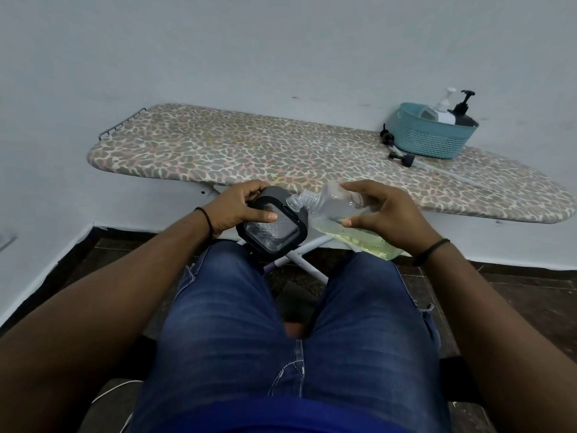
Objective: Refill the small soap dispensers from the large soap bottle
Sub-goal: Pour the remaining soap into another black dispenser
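Two hands worked above the lap: left hand [242, 207] w/ fingers clamped round the small dark dispenser [272, 227], right hand [385, 214] gripping the tilted large clear bottle [340, 215], necks touching, near ironing board [249, 148].

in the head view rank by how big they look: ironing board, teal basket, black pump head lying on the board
1. ironing board
2. teal basket
3. black pump head

All three sit at a similar distance, so the order seems reliable.
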